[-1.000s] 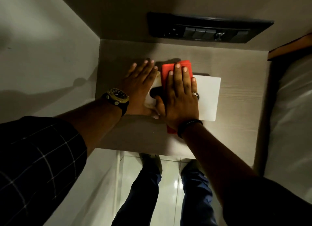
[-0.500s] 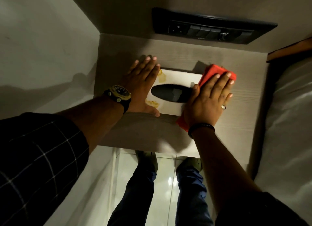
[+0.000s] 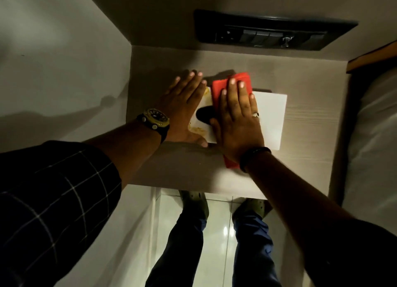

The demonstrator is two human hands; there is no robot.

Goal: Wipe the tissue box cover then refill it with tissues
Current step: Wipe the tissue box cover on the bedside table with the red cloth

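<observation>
A white tissue box cover (image 3: 271, 117) with a dark oval slot (image 3: 205, 116) lies on the pale wooden bedside table (image 3: 305, 106). Yellowish stains (image 3: 198, 129) show on its left end. My left hand (image 3: 182, 108) lies flat on the cover's left end, fingers spread. My right hand (image 3: 237, 123) presses a folded red cloth (image 3: 231, 80) flat onto the middle of the cover, over part of the slot. The cloth sticks out beyond my fingertips and below my wrist. No tissues are in view.
A dark switch panel (image 3: 272, 32) is on the wall behind the table. A bed with white linen (image 3: 373, 136) borders the table on the right. A pale wall (image 3: 60, 72) closes the left side. My legs and shoes stand on the glossy floor (image 3: 219, 231) below.
My right hand slid the red cloth from the cover's right end back left to its middle, covering part of the slot. The left hand stayed on the left end.
</observation>
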